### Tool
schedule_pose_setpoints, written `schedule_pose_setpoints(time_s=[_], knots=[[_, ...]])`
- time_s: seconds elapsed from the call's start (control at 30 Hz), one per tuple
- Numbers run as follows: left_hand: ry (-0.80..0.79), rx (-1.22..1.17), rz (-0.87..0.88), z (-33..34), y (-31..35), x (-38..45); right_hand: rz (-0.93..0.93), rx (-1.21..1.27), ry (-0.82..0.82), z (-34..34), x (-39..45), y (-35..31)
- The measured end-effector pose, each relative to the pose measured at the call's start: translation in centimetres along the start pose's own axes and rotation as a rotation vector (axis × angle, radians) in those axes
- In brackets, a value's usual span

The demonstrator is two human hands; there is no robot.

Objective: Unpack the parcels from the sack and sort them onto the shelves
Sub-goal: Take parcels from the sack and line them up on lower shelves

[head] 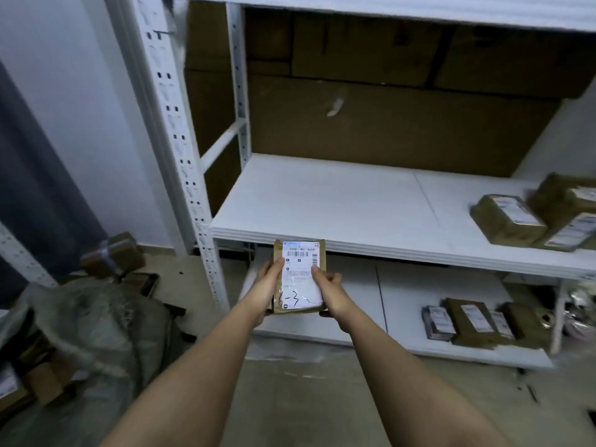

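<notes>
Sorting step, left to right: the grey woven sack (96,327) slumps on the floor; my left hand (269,282) and right hand (325,285) pinch the flat brown labelled parcel (299,275) by its edges, thumbs on top, before the white middle shelf (338,201). Next I judge: read label, choose shelf.

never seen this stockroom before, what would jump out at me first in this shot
First, the brown parcel with its white label, held by both hands, left hand and right hand, in front of the middle shelf. Next, the parcels stacked at that shelf's right end, and the grey sack on the floor at left.
</notes>
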State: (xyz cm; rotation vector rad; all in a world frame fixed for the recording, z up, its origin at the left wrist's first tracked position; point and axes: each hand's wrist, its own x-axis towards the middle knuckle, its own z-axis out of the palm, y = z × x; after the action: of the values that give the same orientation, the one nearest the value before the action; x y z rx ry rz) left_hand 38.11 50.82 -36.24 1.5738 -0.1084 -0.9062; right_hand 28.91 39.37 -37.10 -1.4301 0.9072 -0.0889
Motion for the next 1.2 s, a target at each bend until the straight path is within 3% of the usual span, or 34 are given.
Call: schedule_pose_setpoints(time_s=[0.23, 0.47, 0.8, 1.2], knots=[[-0.08, 0.081, -0.063, 15.7, -3.6, 1.1, 0.056, -0.037, 0.09, -16.1, -0.1, 4.8], [-0.206, 0.194, -0.116, 27.2, -5.8, 2.4, 0.116, 0.025, 0.183, -27.4, 0.3, 9.2], [-0.36, 0.261, -0.181, 37.0, -7.7, 8.6, 0.176, 0.083, 0.267, -36.7, 5.1, 12.6], [-0.336, 0.274, -0.325, 44.8, -11.8, 15.9, 0.292, 0.069, 0.235, -44.7, 13.4, 17.8]])
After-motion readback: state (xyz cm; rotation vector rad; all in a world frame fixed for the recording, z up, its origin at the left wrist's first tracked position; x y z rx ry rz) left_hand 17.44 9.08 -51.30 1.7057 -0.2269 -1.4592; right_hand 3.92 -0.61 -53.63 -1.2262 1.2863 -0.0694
